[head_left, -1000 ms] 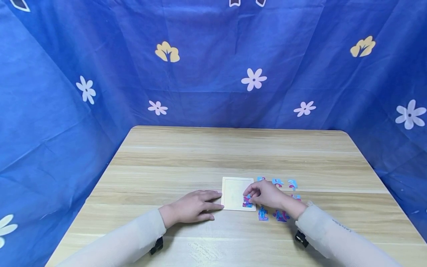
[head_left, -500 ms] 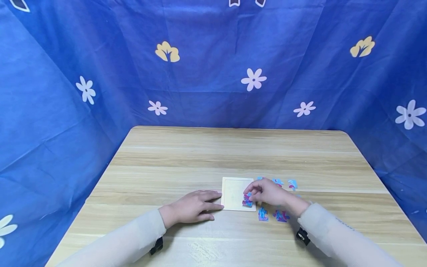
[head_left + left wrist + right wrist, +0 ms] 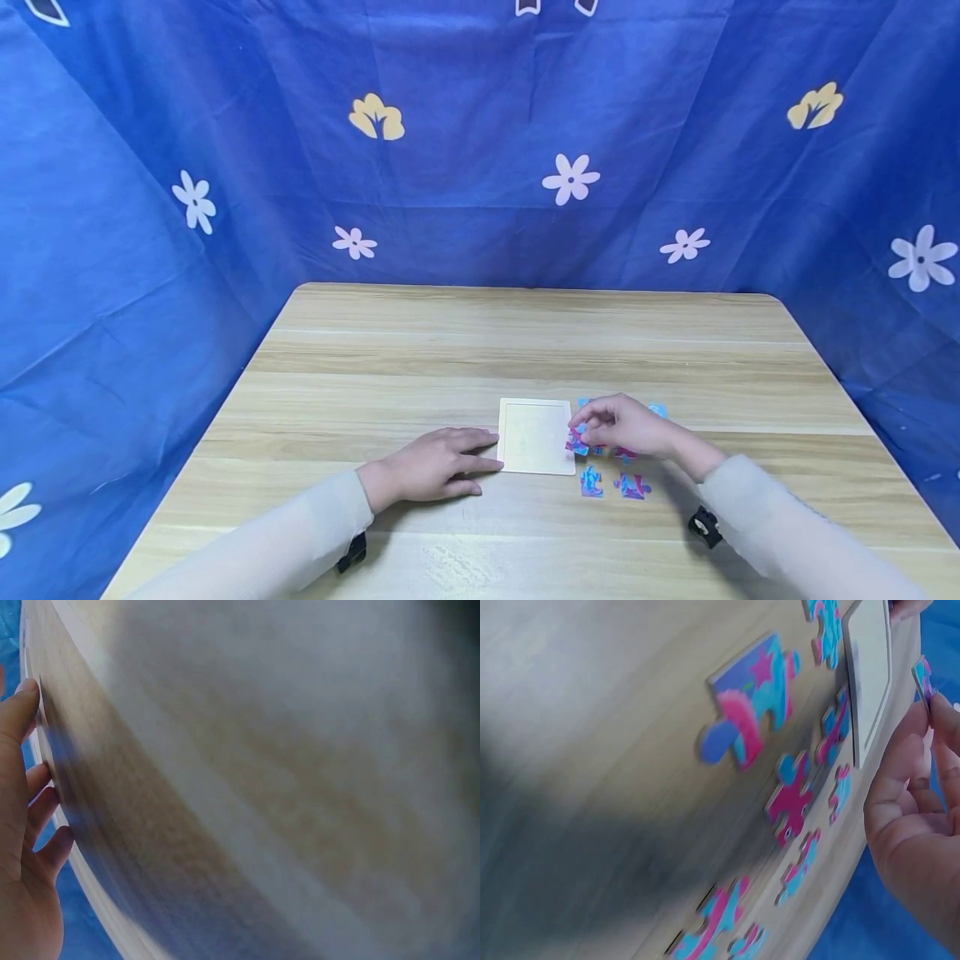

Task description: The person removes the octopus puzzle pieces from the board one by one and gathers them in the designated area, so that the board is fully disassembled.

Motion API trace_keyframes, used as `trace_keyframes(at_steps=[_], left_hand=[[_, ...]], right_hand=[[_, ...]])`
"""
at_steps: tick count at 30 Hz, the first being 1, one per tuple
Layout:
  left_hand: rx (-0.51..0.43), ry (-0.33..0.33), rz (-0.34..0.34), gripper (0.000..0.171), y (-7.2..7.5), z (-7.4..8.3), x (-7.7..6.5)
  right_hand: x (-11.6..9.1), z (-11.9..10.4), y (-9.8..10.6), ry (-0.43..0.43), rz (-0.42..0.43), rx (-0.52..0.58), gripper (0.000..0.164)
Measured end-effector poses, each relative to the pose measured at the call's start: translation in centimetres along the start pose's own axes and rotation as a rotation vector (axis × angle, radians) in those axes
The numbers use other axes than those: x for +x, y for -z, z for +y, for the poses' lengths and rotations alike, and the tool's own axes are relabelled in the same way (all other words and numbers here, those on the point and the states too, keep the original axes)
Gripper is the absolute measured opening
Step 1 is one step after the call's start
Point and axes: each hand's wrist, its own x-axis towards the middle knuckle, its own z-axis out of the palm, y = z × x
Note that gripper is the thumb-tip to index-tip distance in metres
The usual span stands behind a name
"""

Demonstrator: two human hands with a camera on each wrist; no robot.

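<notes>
My right hand (image 3: 630, 427) pinches a pink and blue jigsaw puzzle piece (image 3: 577, 441) between thumb and fingertips. In the right wrist view, the piece (image 3: 922, 675) stands raised above the table. It is just off the right rim of a pale square puzzle tray (image 3: 536, 402), whose inside is bare. My left hand (image 3: 431, 467) lies on the table with fingers stretched out, fingertips touching the tray's left edge. Several loose puzzle pieces lie right of the tray, among them a front one (image 3: 591, 482) and a pink-purple one (image 3: 633, 486). My right hand partly hides others.
The wooden table (image 3: 375, 350) carries the tray and pieces near its front middle. A blue curtain (image 3: 465, 150) with flowers hangs behind the table and along both sides. In the right wrist view, a piece with a star (image 3: 754, 697) lies closest to the camera.
My right hand has lifted the puzzle piece from the tray's lower right corner and carried it right, past the rim. The left hand stays put.
</notes>
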Motion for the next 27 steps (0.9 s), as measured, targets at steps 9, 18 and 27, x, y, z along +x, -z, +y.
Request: trace_keyframes(at_steps=[9,18,27], left_hand=[[-0.015,-0.004,0.009,0.044,0.0,0.0,0.0],[-0.005,0.001,0.002,0.044,-0.1,-0.1,0.0],[-0.009,0.004,-0.001,0.044,-0.1,-0.1,0.0]], right_hand=[[-1.5,1.0,1.3,-0.01,-0.02,0.031,0.025],[-3.3,2.2,2.4,-0.075,-0.078,0.071,0.023],[-5.0,3.4,3.6,-0.099,-0.126,0.063,0.022]])
